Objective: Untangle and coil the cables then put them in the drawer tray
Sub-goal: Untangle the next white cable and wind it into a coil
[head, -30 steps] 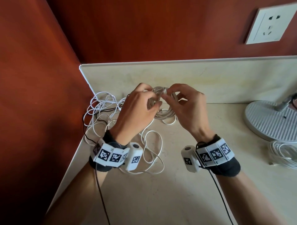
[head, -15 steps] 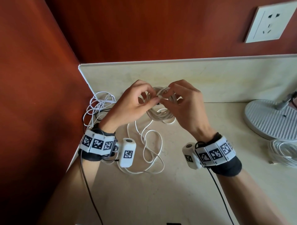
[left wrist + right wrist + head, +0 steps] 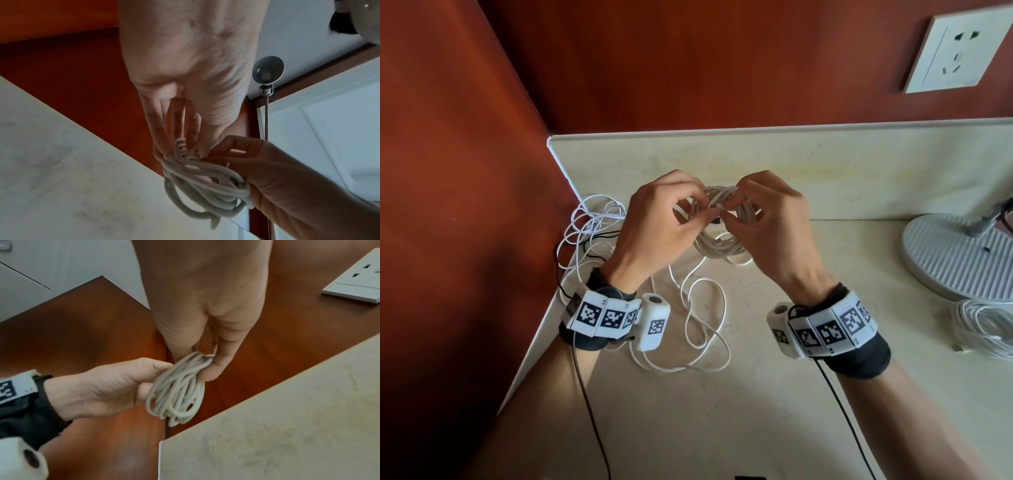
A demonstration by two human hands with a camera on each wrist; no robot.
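A white cable coil (image 3: 717,236) hangs above the pale counter (image 3: 722,411), held between both hands. My left hand (image 3: 664,226) pinches the coil's top strands from the left, fingers curled round them; in the left wrist view the coil (image 3: 203,185) hangs below its fingertips. My right hand (image 3: 767,219) pinches the same top from the right, and the right wrist view shows thumb and fingers closed on the coil (image 3: 176,389). A loose tangle of thin white and black cables (image 3: 592,233) lies in the left corner, with white loops (image 3: 702,325) trailing between my wrists. No drawer tray is visible.
A lamp's round grey base (image 3: 959,257) stands at the right. Another coiled white cable (image 3: 986,329) lies in front of it. A wall socket (image 3: 959,51) is on the red-brown back wall; a red-brown side wall closes the left.
The hands have shifted slightly along the coil's top, the left forearm moving left and lower. The coil stays held between them above the counter.
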